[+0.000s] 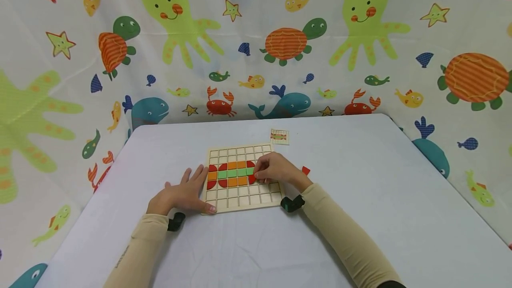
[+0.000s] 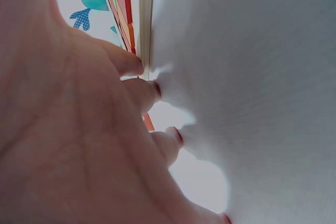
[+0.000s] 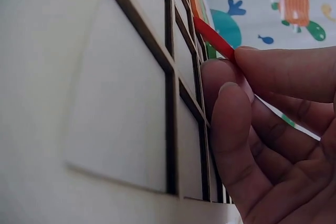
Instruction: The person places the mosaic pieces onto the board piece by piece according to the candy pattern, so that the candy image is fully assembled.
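A wooden grid board [image 1: 244,201] lies on the table, with red, orange and green flat pieces set in its middle rows. My left hand [image 1: 182,194] has its fingers spread along the board's left edge, thumb at the near left corner; in the left wrist view the fingertips reach the tabletop beside the wooden side. Over the right part of the pattern, my right hand [image 1: 276,168] pinches a red piece [image 3: 215,39] between thumb and fingers. That piece tilts, its far end down at the grid, as the right wrist view shows.
A small pattern card [image 1: 279,137] lies just past the board's far right corner. To the right of the board, a loose red piece [image 1: 306,170] rests on the white table [image 1: 360,154]. Behind the table hangs a cloth [image 1: 248,8] printed with sea animals.
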`<state>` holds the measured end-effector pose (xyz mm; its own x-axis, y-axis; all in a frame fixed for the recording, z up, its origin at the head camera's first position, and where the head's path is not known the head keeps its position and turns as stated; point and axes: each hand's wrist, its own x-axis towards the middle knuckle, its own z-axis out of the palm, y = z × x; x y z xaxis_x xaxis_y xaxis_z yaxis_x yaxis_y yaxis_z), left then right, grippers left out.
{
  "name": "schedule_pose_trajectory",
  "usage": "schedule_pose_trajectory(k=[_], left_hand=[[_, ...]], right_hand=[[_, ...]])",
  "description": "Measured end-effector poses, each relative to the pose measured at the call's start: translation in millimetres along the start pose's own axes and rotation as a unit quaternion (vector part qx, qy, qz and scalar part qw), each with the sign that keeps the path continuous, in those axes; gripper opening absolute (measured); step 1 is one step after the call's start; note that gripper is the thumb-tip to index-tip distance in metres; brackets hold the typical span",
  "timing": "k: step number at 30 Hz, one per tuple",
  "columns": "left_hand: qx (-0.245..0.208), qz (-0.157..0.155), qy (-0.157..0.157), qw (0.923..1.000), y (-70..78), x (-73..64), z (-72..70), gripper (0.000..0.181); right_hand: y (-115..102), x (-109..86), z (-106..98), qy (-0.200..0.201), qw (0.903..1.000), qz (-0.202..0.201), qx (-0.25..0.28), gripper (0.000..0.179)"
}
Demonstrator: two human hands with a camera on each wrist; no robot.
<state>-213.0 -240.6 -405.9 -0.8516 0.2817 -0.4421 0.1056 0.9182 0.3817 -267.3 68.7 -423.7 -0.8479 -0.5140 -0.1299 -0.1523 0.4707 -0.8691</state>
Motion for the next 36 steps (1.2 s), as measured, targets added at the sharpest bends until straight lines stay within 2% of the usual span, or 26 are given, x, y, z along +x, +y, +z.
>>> schedule_pose_trajectory(k=[10,22,29,36], left_hand=[[0.001,0.000,-0.001,1.0000,1.0,-1.1,-0.4,0.138],[0.003,-0.004,0.001,1.0000,-1.7,0.8,2.0,0.138],[-0.002,-0.003,0.003,1.0000,-0.5,-0.6,2.5,0.138],[0.002,-0.002,0.004,1.0000,2.3,-2.4,0.9,0.138]], right_hand=[[-3.3,-2.4,2.7,0.004,1.0000,-0.002,-0.008,0.006],[-0.1,-0.6,7.0,0.012,0.9989,-0.003,-0.045,0.007],[-1.4,-1.2,7.1,0.014,0.9980,-0.017,-0.059,0.008],[0.7,-0.2,6.8,0.015,0.9981,-0.030,-0.051,0.006]])
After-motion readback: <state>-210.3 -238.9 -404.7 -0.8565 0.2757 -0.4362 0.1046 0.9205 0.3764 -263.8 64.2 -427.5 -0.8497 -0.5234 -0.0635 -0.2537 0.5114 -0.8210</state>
